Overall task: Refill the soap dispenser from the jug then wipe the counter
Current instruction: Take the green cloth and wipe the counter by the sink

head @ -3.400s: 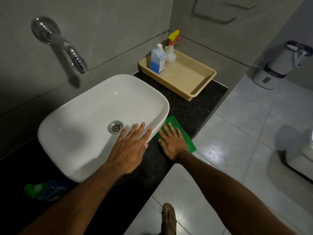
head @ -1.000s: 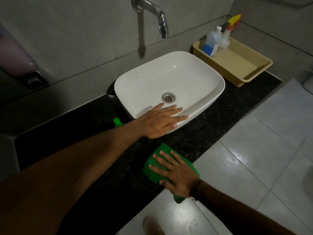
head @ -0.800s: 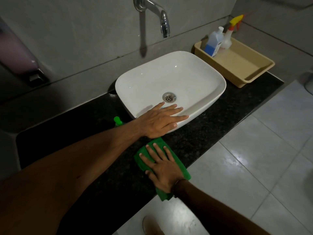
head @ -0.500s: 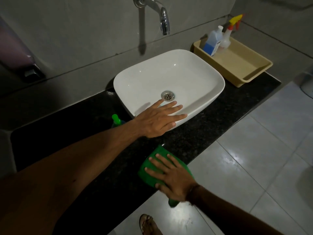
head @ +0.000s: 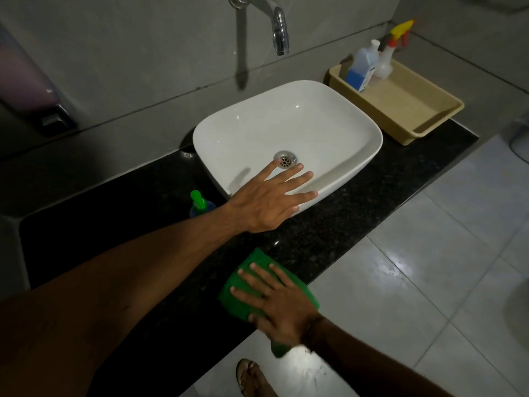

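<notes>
My right hand (head: 276, 299) lies flat, fingers spread, pressing a green cloth (head: 239, 293) onto the black granite counter (head: 337, 236) near its front edge. My left hand (head: 269, 200) rests open, palm down, on the front rim of the white basin (head: 352, 144). A bottle with a green pump top (head: 199, 203) stands on the counter left of the basin, mostly hidden by my left forearm. A wall-mounted soap dispenser (head: 31, 90) sits in shadow at the far left. A blue-liquid jug (head: 361, 70) stands in the beige tray (head: 423, 116).
A chrome tap (head: 279, 27) juts from the wall above the basin. A spray bottle with a yellow trigger (head: 390, 53) stands beside the jug in the tray. The counter ends at the right past the tray. My sandalled foot (head: 253, 378) stands on the pale floor tiles below.
My right hand has slid the green cloth left along the counter's front, then back and forth between the basin and the edge. My left hand has stayed on the basin rim.
</notes>
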Motion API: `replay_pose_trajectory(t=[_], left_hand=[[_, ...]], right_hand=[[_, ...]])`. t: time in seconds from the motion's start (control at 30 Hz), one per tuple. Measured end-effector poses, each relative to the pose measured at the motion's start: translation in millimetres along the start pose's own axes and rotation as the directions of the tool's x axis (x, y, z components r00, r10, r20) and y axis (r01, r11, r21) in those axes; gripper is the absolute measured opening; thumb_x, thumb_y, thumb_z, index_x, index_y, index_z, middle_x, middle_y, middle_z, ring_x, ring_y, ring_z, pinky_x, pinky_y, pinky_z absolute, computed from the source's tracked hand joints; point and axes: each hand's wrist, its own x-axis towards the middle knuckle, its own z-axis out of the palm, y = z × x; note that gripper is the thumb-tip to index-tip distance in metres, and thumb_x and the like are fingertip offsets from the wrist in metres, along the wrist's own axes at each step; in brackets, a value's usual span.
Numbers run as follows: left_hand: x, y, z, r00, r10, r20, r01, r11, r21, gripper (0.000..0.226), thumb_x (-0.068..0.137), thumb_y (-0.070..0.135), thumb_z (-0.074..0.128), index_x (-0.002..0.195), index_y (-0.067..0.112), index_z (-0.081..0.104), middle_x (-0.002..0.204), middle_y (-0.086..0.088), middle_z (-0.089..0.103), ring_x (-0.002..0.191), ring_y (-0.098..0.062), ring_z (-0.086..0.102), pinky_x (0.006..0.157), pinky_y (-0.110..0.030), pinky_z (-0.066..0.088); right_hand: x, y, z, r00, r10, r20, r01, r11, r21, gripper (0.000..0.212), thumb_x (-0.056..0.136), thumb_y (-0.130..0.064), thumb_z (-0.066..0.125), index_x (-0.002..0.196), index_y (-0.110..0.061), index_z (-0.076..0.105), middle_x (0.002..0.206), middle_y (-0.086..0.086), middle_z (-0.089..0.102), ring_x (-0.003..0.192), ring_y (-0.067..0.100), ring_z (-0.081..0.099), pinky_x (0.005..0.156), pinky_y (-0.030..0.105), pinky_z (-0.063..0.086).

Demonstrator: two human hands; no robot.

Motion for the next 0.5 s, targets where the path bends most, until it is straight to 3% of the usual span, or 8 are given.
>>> replay_pose_trajectory(t=[0.2, 0.33, 0.5], left_hand=[[1, -1, 1, 1.0, -0.001, 0.003, 0.001, 1.0, -0.018, 0.05, 0.107, 0.036, 0.033, 0.157, 0.031, 0.041, 0.168, -0.008, 0.033, 0.158, -0.03, 0.025, 0.125, -0.06, 0.017], [0, 1, 1, 1.0, -0.009, 0.028, 0.009, 1.0, -0.025, 0.052, 0.107, 0.037, 0.032, 0.158, 0.033, 0.037, 0.169, -0.007, 0.032, 0.158, -0.03, 0.025, 0.126, -0.059, 0.016], [1, 0, 0, 0.999, -0.026, 0.048, 0.028, 0.999, -0.046, 0.052, 0.107, 0.038, 0.031, 0.159, 0.035, 0.035, 0.169, -0.006, 0.031, 0.158, -0.029, 0.025, 0.125, -0.059, 0.019]], right_hand=[[58, -25, -7, 0.983, 0.172, -0.057, -0.169, 0.984, 0.048, 0.066, 0.101, -0.048, 0.032, 0.16, -0.042, 0.005, 0.172, 0.0, -0.001, 0.158, 0.028, -0.012, 0.124, 0.058, -0.008], [39, -49, 16, 0.998, 0.029, -0.053, -0.028, 1.0, 0.013, 0.066, 0.1, -0.05, 0.034, 0.16, -0.041, 0.008, 0.173, 0.001, 0.002, 0.158, 0.027, -0.009, 0.124, 0.056, -0.009], [0, 2, 11, 1.0, -0.016, -0.008, 0.016, 1.0, -0.026, 0.068, 0.101, -0.051, 0.036, 0.159, -0.048, 0.0, 0.172, -0.009, -0.007, 0.158, 0.021, -0.015, 0.125, 0.055, -0.008]])
